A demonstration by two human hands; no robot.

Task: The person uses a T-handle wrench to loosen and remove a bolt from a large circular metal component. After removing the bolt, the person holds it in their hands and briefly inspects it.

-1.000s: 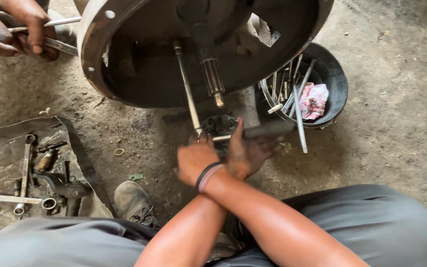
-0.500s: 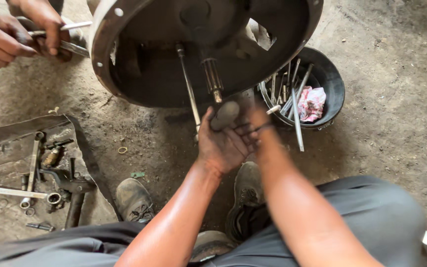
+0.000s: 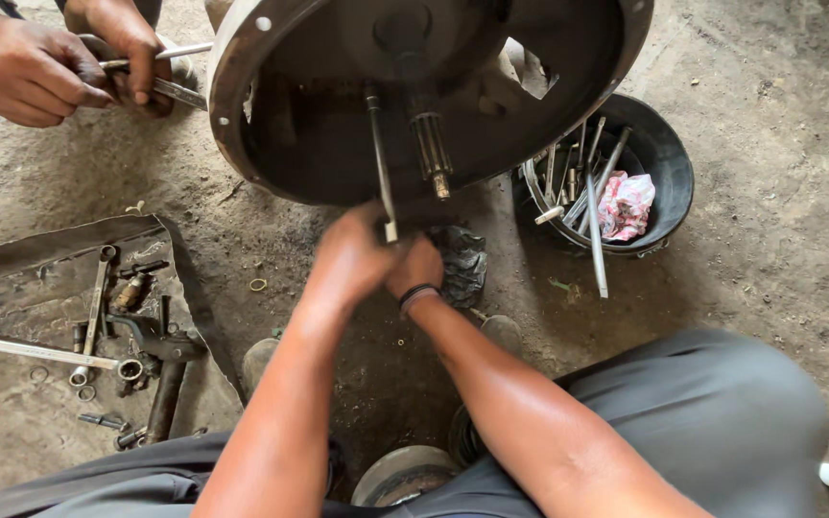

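Both hands met low under the tilted round metal housing (image 3: 271, 144): left hand (image 3: 352, 259) closed round the lower end of the thin rod (image 3: 379, 163), apparently steadying it, right hand (image 3: 414, 273) alongside, grip hidden; co-worker's hands (image 3: 59, 62) held tools at the rim.

We had both forearms stretched forward and converging, left hand (image 3: 352, 259) and right hand (image 3: 414, 269) pressed together, fingers curled and blurred, a dark band round the right wrist, grip state unreadable.
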